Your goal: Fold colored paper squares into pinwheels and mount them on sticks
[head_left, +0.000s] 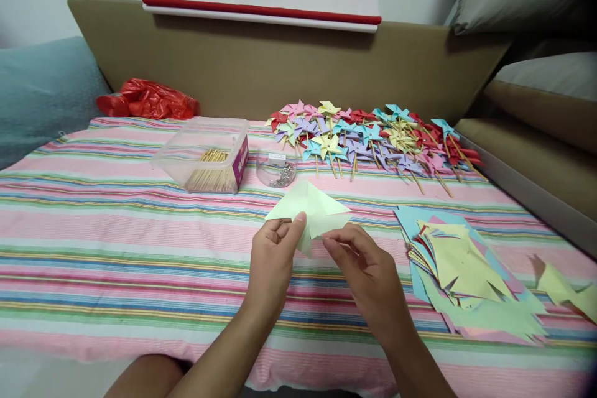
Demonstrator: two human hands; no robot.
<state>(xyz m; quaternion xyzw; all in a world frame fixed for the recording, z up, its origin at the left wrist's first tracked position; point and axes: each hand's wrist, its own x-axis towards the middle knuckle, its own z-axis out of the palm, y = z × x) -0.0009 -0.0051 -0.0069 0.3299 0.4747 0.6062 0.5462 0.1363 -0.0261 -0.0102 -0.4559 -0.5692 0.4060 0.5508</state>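
Both my hands hold a pale green cut paper square (311, 206) above the striped cloth. My left hand (273, 258) pinches its left corner between thumb and fingers. My right hand (366, 273) pinches the lower right flap with its fingertips. The paper's points stick up and away from me. A stack of cut coloured paper squares (459, 267) lies right of my right hand. Beyond the paper stand a small clear round tub of pins (277, 169) and a clear plastic box of wooden sticks (205, 155).
A heap of finished paper pinwheels on sticks (373, 137) lies at the back right of the striped cloth (116, 249). A red plastic bag (147, 99) sits back left. Another loose green paper piece (566, 289) lies far right. Cushions surround the surface.
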